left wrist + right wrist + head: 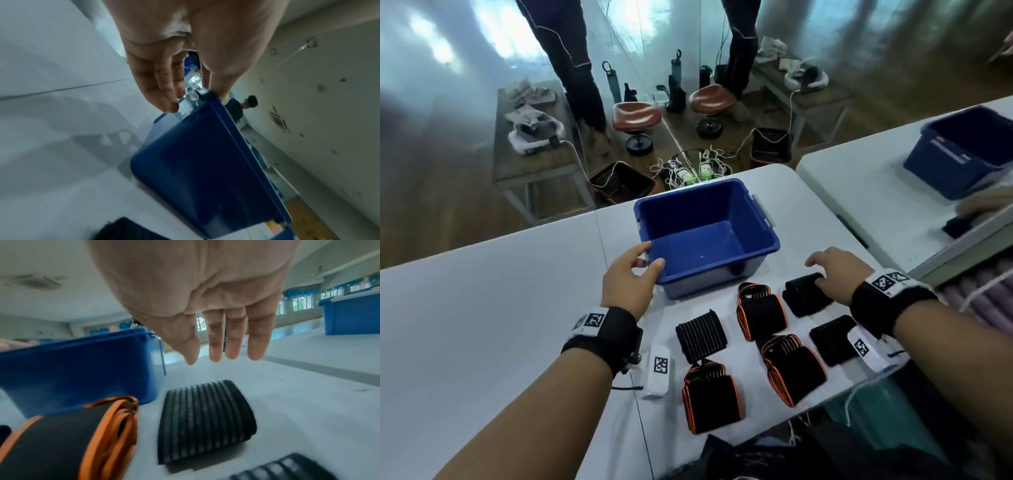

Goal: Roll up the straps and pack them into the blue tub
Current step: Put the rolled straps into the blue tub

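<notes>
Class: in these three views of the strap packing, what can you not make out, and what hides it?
- Head view: right hand covers part of the black strap; contact unclear.
- Left wrist view: blue tub interior unseen; only its outside shows.
- Right wrist view: orange-edged strap blurred, cut off by the frame edge.

**Lighting and picture quality**

Even, cool, diffuse light; head view bright. Soft grey shadows fall on the white table (51, 129) left of the blue tub (205, 170) in the left wrist view. Strong wide-angle bending and smear at the head view's top edge and corners. Wrist views soft; near straps (205, 418) motion-blurred.
</notes>
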Available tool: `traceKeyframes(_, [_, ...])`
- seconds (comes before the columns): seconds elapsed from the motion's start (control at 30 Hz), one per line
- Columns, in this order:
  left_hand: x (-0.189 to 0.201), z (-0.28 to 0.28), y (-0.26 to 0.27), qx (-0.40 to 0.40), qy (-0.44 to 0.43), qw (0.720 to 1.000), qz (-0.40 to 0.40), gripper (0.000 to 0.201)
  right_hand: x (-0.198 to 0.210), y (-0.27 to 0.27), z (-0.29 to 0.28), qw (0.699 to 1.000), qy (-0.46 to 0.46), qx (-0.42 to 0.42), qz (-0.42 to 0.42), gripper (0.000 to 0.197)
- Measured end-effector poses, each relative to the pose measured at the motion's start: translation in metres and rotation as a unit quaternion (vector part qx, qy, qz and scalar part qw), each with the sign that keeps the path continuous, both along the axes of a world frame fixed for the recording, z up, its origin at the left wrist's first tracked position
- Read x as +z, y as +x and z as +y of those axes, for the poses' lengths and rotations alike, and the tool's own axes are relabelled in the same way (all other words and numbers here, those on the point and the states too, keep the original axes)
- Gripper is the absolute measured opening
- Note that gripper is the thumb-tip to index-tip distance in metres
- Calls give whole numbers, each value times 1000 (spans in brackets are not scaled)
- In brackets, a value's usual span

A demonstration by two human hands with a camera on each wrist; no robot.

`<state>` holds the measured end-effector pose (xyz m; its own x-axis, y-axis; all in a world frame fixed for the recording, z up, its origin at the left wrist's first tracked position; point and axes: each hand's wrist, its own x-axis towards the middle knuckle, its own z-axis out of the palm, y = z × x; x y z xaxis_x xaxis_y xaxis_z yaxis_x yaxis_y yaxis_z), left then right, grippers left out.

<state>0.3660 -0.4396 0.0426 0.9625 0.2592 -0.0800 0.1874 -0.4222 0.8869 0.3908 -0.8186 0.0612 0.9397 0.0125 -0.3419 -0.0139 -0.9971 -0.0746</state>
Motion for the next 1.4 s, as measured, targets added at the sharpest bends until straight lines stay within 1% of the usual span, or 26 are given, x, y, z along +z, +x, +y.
traceKeyframes(0.1, [0,-6,2,39,-11,999,6,40,-8,24,-10,996,11,38,81,60])
traceKeyframes(0.17, [2,-10,1,56,-13,998,7,40,-13,32,-13,992,36,49,112,64])
traceKeyframes(0.23, [0,-15,0,80,-8,997,14,37,-22,39,-15,986,51,71,139,59])
traceKeyframes(0.37, [0,-22,1,116,6,993,17,31,-34,50,-17,975,31,123,180,32])
traceKeyframes(0.43, [2,-26,1,131,6,991,19,31,-35,52,-16,971,21,132,200,24])
traceKeyframes(0.53, [4,-30,1,140,11,990,23,31,-32,53,-15,967,19,143,208,19])
traceKeyframes(0.67, [7,-30,2,135,16,990,27,33,-27,48,-17,968,29,160,191,20])
traceKeyframes(0.8, [9,-30,1,127,8,991,38,35,-12,43,-20,971,50,147,183,21])
traceKeyframes(0.87, [11,-31,0,125,6,991,38,35,12,46,-20,966,70,152,197,20])
traceKeyframes(0.93, [13,-30,0,124,0,992,38,36,46,50,-14,956,119,167,212,17])
traceKeyframes(1.03, [15,-31,0,121,-12,992,41,40,98,61,11,931,233,188,207,12])
traceKeyframes(1.1, [16,-30,-2,117,-22,992,43,42,119,75,39,920,272,223,175,12])
traceKeyframes(1.13, [17,-31,-3,115,-27,992,45,42,125,84,56,917,274,240,161,14])
traceKeyframes(1.2, [17,-31,-6,112,-38,992,46,43,128,102,95,921,249,265,141,17])
traceKeyframes(1.27, [15,-32,-9,112,-46,992,41,43,118,122,136,925,199,291,144,17])
traceKeyframes(1.33, [12,-33,-13,113,-60,991,38,44,100,136,174,926,128,310,174,18])
traceKeyframes(1.4, [10,-32,-16,112,-78,990,41,44,79,143,204,922,49,322,210,22])
